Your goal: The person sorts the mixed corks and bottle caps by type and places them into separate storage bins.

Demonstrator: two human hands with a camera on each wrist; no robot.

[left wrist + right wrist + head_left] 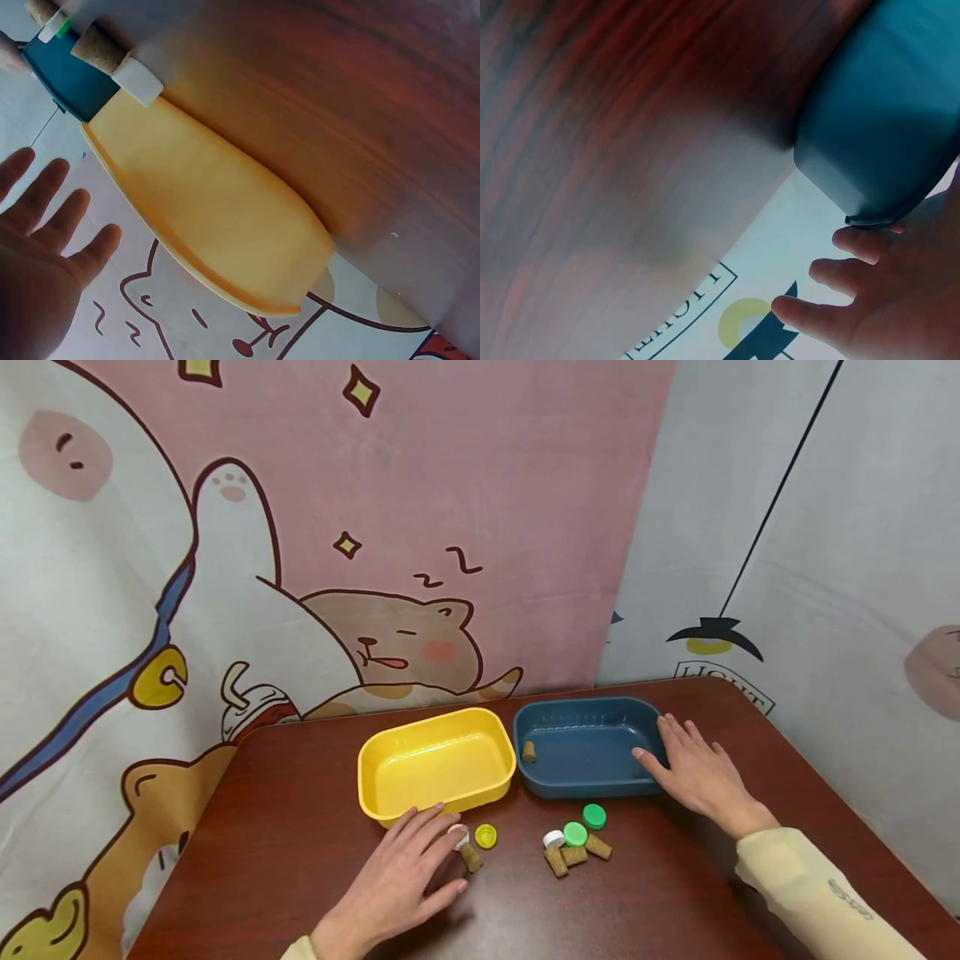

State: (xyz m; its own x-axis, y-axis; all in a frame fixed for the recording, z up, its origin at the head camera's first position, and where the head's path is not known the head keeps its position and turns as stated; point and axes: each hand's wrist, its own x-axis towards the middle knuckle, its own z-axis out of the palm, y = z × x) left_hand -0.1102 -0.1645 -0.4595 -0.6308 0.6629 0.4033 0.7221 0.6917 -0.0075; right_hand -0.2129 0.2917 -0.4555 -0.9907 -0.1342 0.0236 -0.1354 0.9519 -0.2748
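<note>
My left hand [401, 877] is held with fingers spread in front of the yellow tray [375, 814], holding nothing. Just beyond its fingers are a white bottle cap [460, 836], partly hidden, and a cork [471, 858]. A yellow cap [486, 836] lies to their right. My right hand [697, 772] rests at the right end of the dark blue tray [600, 791], fingers extended along the rim and thumb over the inside. In the right wrist view, the fingers [862, 244] meet that rim from outside. One cork [528, 752] is inside the blue tray, at its left end.
In front of the blue tray lie three corks [574, 856], a white cap [553, 839] and two green caps [575, 834]. Both trays stand side by side near the back of the brown table [300, 827]. A printed curtain [540, 527] hangs behind it.
</note>
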